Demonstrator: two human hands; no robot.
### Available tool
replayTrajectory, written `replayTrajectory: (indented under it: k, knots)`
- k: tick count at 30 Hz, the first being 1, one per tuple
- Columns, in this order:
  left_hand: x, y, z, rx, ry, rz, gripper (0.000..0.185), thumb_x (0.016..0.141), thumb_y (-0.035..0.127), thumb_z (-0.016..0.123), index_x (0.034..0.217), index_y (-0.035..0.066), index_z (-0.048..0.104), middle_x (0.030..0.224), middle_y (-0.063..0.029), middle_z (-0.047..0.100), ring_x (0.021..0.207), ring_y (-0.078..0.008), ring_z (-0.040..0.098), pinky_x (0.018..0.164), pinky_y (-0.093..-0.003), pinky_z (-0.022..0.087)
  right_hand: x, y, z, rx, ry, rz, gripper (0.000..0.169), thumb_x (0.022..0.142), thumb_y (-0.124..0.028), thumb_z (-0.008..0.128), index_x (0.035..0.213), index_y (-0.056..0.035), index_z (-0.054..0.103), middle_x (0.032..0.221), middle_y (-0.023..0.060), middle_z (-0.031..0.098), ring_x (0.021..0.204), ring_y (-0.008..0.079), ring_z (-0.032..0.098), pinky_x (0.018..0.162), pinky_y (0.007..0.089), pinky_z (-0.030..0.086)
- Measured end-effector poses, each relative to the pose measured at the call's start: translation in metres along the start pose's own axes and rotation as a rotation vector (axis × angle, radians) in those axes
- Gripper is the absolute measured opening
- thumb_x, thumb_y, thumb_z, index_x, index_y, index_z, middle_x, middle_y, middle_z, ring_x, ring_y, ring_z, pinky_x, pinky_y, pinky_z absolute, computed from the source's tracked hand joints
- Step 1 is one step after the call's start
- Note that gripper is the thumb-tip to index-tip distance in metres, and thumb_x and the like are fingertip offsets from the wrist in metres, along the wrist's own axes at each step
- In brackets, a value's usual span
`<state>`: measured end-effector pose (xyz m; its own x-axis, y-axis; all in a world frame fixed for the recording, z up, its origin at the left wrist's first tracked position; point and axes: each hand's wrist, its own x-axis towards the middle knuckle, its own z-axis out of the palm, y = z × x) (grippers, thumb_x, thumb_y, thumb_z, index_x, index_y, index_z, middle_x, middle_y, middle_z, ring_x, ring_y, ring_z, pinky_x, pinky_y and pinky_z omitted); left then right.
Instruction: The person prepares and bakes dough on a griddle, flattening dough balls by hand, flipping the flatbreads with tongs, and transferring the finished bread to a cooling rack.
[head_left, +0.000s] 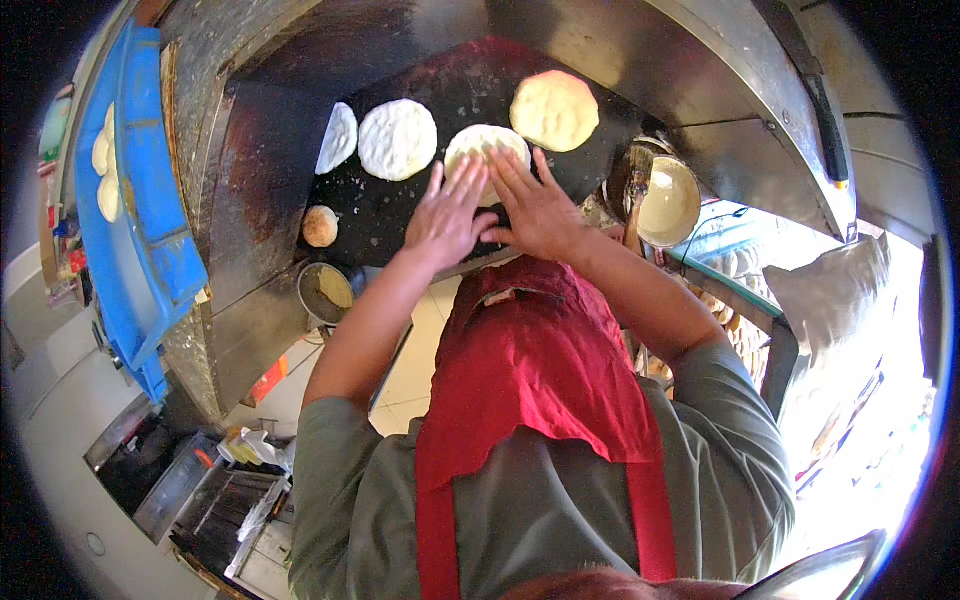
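Both hands lie flat, fingers extended, over a round of flatbread dough (487, 138) on a dark griddle (465, 82). My left hand (450, 214) covers the dough's near left side, and my right hand (531, 196) its near right side. Neither hand grips anything. The dough's near part is mostly hidden beneath the fingers. Just beyond my right hand sits a yellower dough round (555, 111). To the left are a pale dimpled round (397, 140) and another round (339, 139), partly cut off by the metal side wall. A small browned bun (320, 226) rests at the griddle's near left.
A bowl of pale liquid (666, 202) stands at the right, a wooden-handled brush (637, 187) across its edge. Near the griddle's left front is a metal pot (325, 292). A blue plastic tray (161, 172) holding dough pieces (107, 161) sits left. A metal hood (720, 67) curves around the right.
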<state>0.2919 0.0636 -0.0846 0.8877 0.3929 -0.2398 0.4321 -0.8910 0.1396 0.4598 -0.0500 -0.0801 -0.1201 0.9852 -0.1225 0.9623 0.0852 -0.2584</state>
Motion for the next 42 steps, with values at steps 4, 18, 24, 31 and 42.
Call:
replayTrajectory:
  k: [4,18,24,31,42]
  knots:
    - [-0.005,0.005,-0.010,-0.034,-0.021,0.033,0.080,0.095,0.060,0.053,0.156,0.012,0.033,0.166,-0.0162,0.016,0.154,-0.0322,0.014,0.124,-0.0544,0.011,-0.024,0.026,-0.001,-0.026,0.152,-0.009,0.082,0.090,-0.054,0.060,0.151,-0.0030,0.039,0.159,0.0172,0.034,0.149,0.0336,0.028,0.121,0.0537,0.019]
    - [0.019,0.031,0.003,-0.072,0.055,0.180,0.084,0.096,0.064,0.047,0.158,0.010,0.027,0.166,-0.0106,0.019,0.154,-0.0309,0.015,0.126,-0.0515,0.011,-0.149,0.089,-0.005,0.214,0.467,0.339,0.036,0.067,-0.002,0.073,0.102,-0.0043,0.066,0.114,0.0183,0.055,0.106,0.0389,0.058,0.087,0.0468,0.051]
    - [-0.031,0.014,0.001,-0.176,0.024,0.081,0.071,0.100,0.051,0.050,0.153,0.005,0.036,0.165,-0.0106,0.025,0.153,-0.0272,0.020,0.126,-0.0474,0.013,-0.161,0.088,0.002,0.640,0.843,0.580,0.017,0.072,0.010,0.056,0.085,0.0009,0.063,0.089,0.0126,0.055,0.085,0.0261,0.058,0.075,0.0319,0.048]
    - [-0.103,0.015,-0.007,-0.528,0.244,0.003,0.054,0.097,0.030,0.060,0.143,0.004,0.050,0.153,-0.0159,0.044,0.142,-0.0394,0.039,0.117,-0.0540,0.029,-0.044,0.018,-0.052,0.226,0.508,-0.145,0.027,0.068,-0.007,0.068,0.095,-0.0050,0.068,0.106,0.0125,0.061,0.091,0.0325,0.063,0.073,0.0408,0.057]
    - [-0.154,0.033,-0.051,-0.836,0.397,-0.042,0.042,0.098,0.023,0.055,0.135,0.002,0.058,0.142,-0.0185,0.056,0.136,-0.0381,0.050,0.114,-0.0477,0.037,0.000,0.031,-0.041,0.177,0.359,-0.465,0.034,0.062,-0.010,0.071,0.096,-0.0035,0.069,0.102,0.0131,0.062,0.086,0.0346,0.066,0.074,0.0428,0.059]
